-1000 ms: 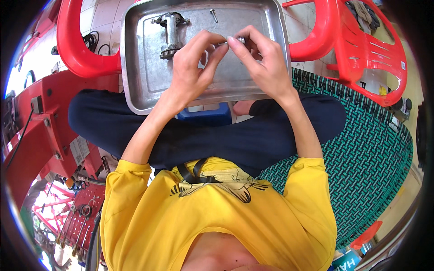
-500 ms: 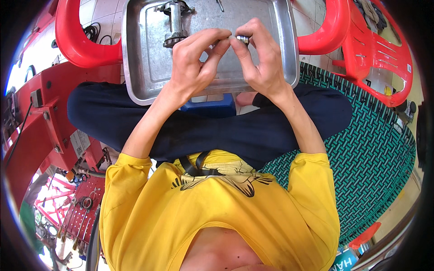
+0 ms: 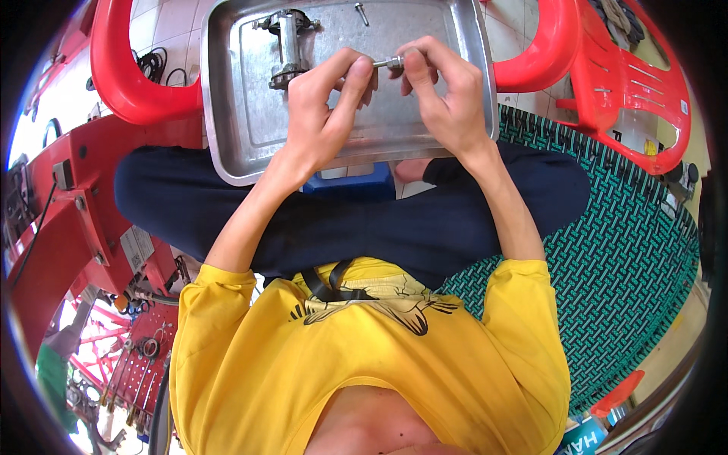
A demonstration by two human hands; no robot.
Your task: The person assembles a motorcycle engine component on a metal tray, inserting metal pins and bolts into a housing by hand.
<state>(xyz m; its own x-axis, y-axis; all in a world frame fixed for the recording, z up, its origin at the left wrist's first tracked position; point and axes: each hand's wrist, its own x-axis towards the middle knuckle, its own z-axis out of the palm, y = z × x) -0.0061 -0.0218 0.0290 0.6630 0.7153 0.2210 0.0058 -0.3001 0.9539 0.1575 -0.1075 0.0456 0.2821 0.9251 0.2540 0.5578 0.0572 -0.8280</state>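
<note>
Over the metal tray (image 3: 349, 144), both hands meet on a small metal bolt (image 3: 390, 63) with a wider, nut-like part on it. My left hand (image 3: 322, 110) pinches the thin shank between thumb and fingers. The wider end is gripped by my right hand (image 3: 451, 98), whose thumb lies against it; fingertips hide part of this end. Left of my hands, a greasy hub-like metal part (image 3: 290, 49) with dark toothed ends lies in the tray. A second small bolt (image 3: 362, 14) rests near the tray's far side.
Red plastic chairs stand at the left (image 3: 144, 83) and right (image 3: 637, 91) of the tray. A blue object (image 3: 353, 183) sits below its near edge. Green woven matting (image 3: 607, 250) spreads to my right. Red machinery (image 3: 83, 205) and a tool-covered red panel (image 3: 144, 353) are at left.
My hands have drawn slightly apart, so the bolt's thin shank now shows between them. In the picture the tray has shifted slightly down, bringing the loose bolt fully into view.
</note>
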